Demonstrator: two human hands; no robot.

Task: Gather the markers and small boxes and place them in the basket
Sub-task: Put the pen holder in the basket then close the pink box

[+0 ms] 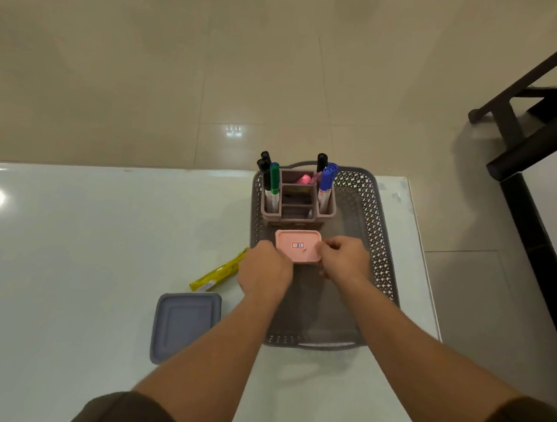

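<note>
Mid-frame, the left hand [264,270] and right hand [345,260] hold a pink box [297,246] over the basket [373,220]. Their fingers [331,246] curl round its edges.

Head-worn wide-angle view, angled forward-down over table [80,242]; basket [373,220] close ahead.

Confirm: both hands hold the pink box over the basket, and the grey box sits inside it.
Wrong: the head view shows the grey box on the table, left of the basket. The left hand and right hand do hold the pink box over it.
</note>
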